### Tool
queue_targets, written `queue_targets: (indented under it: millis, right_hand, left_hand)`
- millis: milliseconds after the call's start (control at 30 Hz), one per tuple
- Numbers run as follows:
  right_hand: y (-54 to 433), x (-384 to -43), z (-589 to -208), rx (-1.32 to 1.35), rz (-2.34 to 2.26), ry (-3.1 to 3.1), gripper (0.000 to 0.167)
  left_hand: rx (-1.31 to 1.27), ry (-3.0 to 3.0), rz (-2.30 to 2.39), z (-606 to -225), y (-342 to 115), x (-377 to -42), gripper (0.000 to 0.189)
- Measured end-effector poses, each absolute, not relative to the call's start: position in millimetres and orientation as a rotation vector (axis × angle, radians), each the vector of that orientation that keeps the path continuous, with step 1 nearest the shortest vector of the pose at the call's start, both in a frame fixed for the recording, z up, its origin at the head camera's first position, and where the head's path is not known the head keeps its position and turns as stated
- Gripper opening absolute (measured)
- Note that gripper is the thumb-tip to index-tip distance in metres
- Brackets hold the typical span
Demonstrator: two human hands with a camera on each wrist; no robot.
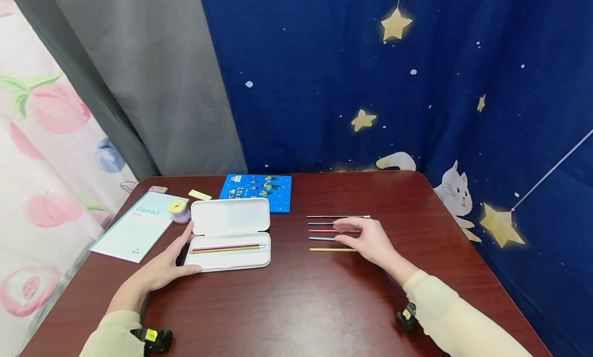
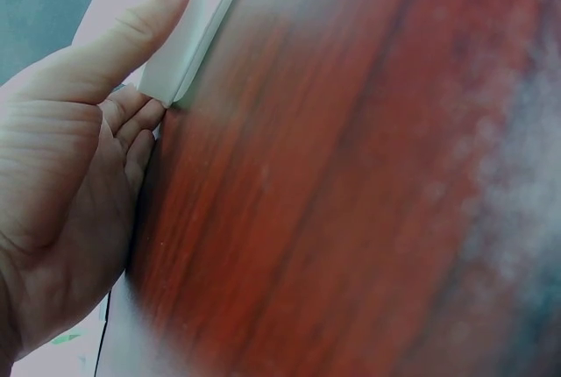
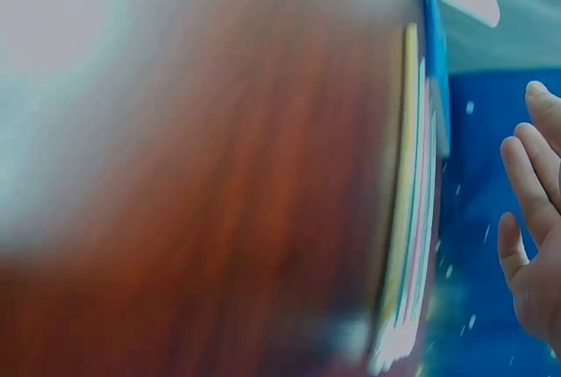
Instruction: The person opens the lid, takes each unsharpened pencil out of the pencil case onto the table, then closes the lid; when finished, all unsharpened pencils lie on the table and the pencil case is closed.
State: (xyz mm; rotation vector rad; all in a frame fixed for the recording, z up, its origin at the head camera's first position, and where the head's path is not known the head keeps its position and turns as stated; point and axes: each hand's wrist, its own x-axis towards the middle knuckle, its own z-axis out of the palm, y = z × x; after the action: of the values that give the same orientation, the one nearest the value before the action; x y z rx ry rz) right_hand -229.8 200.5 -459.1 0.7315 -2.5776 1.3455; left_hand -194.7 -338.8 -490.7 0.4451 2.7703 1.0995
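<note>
A white pencil case [image 1: 230, 216] lies with its lid folded back, and a few pencils [image 1: 227, 248] rest in its tray. My left hand [image 1: 159, 267] is at the case's left end, fingers along the side and thumb at the front edge. In the left wrist view, the left hand [image 2: 83, 149] has its thumb stretched over the white case [image 2: 188, 44]. Several pencils in different colours lie side by side on the right, among them a yellow pencil [image 1: 331, 250]. Over their right ends hovers my right hand [image 1: 368, 238], fingers loosely extended. In the right wrist view, the right hand [image 3: 535, 210] appears apart from the pencils [image 3: 410, 184].
Left of the case are a pale notebook [image 1: 139, 226] marked "Gambit" and a round purple-and-yellow item [image 1: 179, 211]. Behind lie a yellow block [image 1: 200, 195], a small pinkish item [image 1: 158, 189] and a blue booklet [image 1: 278, 195]. Curtains hang beyond the brown table [image 1: 287, 305].
</note>
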Motion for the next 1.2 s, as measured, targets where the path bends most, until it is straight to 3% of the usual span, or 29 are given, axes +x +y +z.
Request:
queue_targets:
  millis: [233, 700, 1200]
  right_hand:
    - [130.4, -242.0, -452.9, 0.857, 1.401, -2.643, 0.033]
    - [16.6, -251.6, -466.7, 0.955, 1.003, -2.807, 0.023]
    - [-11.8, -256.1, -473.3, 1.002, 0.679, -2.887, 0.025]
  left_hand:
    - [0.437, 2.771, 1.105, -490.7, -338.4, -193.6, 0.123]
    - [0.442, 2.765, 1.111, -491.6, -341.4, -193.8, 0.122]
    - [0.437, 2.759, 1.116, -492.1, -341.1, -196.1, 0.123]
